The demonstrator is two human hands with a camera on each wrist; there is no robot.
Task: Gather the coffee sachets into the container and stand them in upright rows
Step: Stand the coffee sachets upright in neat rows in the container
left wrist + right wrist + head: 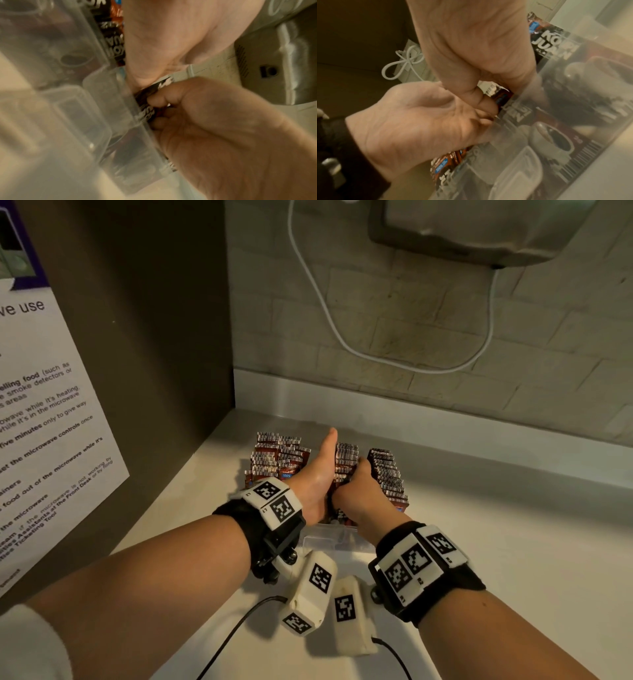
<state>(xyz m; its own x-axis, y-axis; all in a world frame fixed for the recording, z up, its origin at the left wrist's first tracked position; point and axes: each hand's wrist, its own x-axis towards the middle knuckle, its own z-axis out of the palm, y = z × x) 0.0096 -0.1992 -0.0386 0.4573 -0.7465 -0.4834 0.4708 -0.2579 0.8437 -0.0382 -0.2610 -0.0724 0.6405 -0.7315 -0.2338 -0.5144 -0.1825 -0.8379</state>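
A clear plastic container [329, 537] stands on the pale counter, filled with upright rows of brown coffee sachets. One row [277, 460] is on the left, a middle row [346, 460] between my hands, and another row [387, 474] on the right. My right hand [356, 487] grips the middle row from the right, fingers curled over the sachet tops [498, 93]. My left hand [322, 474] holds the same row from the left, thumb stretched upward. Its fingers fold in against the sachets [486, 116]. The container's wall [102, 108] blurs the packets behind it.
A dark cabinet side [137, 337] with a paper notice [44, 422] closes off the left. A tiled wall with a looping white cable [342, 337] lies behind. A metal appliance [479, 231] hangs top right. Bare counter [513, 542] extends right.
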